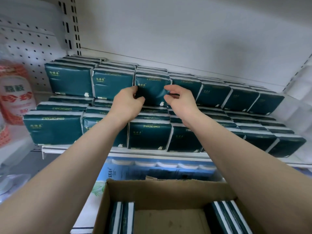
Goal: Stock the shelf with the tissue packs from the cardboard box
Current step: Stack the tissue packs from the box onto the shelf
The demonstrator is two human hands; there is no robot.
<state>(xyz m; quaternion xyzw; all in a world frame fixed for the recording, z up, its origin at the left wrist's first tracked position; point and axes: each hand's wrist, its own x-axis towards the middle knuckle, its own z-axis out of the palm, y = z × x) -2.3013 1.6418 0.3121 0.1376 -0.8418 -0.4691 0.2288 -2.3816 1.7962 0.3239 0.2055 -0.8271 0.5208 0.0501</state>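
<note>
Gripping one tissue pack (152, 91) are left hand (128, 103) and right hand (182, 100).

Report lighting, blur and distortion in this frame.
Head view: wide-angle distortion bows the shelf edge; a soft shadow lies on the back wall; the red package at left is blurred; the gripped pack is sharp.

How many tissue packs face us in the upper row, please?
7: two left of the held pack, that pack between left hand and right hand, four to its right; more stand hidden behind.
</note>
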